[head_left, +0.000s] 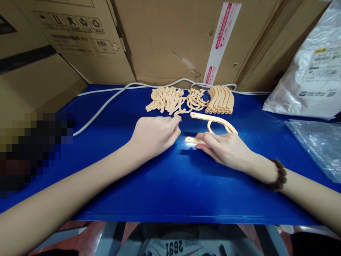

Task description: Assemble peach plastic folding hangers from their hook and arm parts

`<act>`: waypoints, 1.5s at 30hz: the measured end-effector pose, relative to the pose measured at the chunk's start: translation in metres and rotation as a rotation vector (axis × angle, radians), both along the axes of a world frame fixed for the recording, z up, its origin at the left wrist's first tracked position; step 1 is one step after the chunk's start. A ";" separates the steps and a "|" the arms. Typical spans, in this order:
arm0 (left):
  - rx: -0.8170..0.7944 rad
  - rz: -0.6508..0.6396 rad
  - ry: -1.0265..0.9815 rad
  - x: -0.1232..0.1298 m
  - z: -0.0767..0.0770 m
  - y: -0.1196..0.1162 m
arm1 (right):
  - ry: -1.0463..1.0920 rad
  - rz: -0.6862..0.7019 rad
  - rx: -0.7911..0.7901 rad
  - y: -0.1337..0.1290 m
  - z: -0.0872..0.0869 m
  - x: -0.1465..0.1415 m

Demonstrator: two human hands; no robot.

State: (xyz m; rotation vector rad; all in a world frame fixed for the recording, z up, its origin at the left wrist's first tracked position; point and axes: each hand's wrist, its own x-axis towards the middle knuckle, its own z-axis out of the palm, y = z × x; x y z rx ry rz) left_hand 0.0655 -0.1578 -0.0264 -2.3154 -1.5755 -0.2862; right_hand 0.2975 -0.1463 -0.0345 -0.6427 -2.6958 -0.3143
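My right hand [226, 148] pinches a beige curved plastic strip [189, 140], whose rounded end with a small hole sticks out to the left. Just above the fingers is another long curved beige strip [213, 118], with a thin beige curved piece [210, 126] under it; whether these join the held strip is hidden by the hand. My left hand [157, 134] is closed, thumb and fingertips together, just in front of a pile of short curved beige pieces [166, 99]. Anything between those fingertips is hidden.
Thin hook-like beige pieces [196, 99] and a row of stacked curved strips [220, 100] lie at the back of the blue table [170, 192]. Behind them run white cables [114, 96] and cardboard boxes [170, 39]. On the right are a white plastic package [306, 78] and a clear bag [317, 142].
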 end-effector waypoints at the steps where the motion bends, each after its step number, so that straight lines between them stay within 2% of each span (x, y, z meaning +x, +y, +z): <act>1: 0.027 -0.010 -0.017 -0.001 -0.002 0.002 | 0.000 -0.010 -0.005 0.000 0.000 0.000; 4: 0.073 -0.021 -0.029 -0.002 -0.009 0.008 | -0.003 -0.026 -0.032 0.001 -0.001 0.000; 8: -0.020 0.009 -0.082 -0.003 -0.012 0.013 | -0.027 -0.044 -0.068 0.001 -0.001 -0.001; 16: -0.284 0.044 -0.495 -0.006 -0.009 0.015 | -0.032 -0.059 -0.116 0.002 -0.002 -0.001; 19: -0.351 0.050 -0.571 -0.007 -0.009 0.016 | -0.029 -0.066 -0.116 0.002 -0.002 -0.001; 23: -0.352 0.032 -0.535 -0.007 -0.008 0.015 | -0.023 -0.077 -0.139 0.004 -0.002 0.000; 32: -0.339 -0.034 -0.259 0.002 -0.007 0.008 | -0.003 -0.155 -0.232 0.008 -0.004 0.001; 36: -0.344 -0.055 -0.245 0.002 -0.006 0.008 | 0.006 -0.150 -0.282 0.009 -0.004 0.001; 40: -0.371 -0.057 -0.253 0.003 -0.004 0.008 | -0.018 -0.119 -0.255 0.009 -0.004 0.001; 45: -0.301 -0.088 -0.304 0.004 -0.003 0.008 | -0.015 -0.088 -0.242 0.009 -0.003 0.001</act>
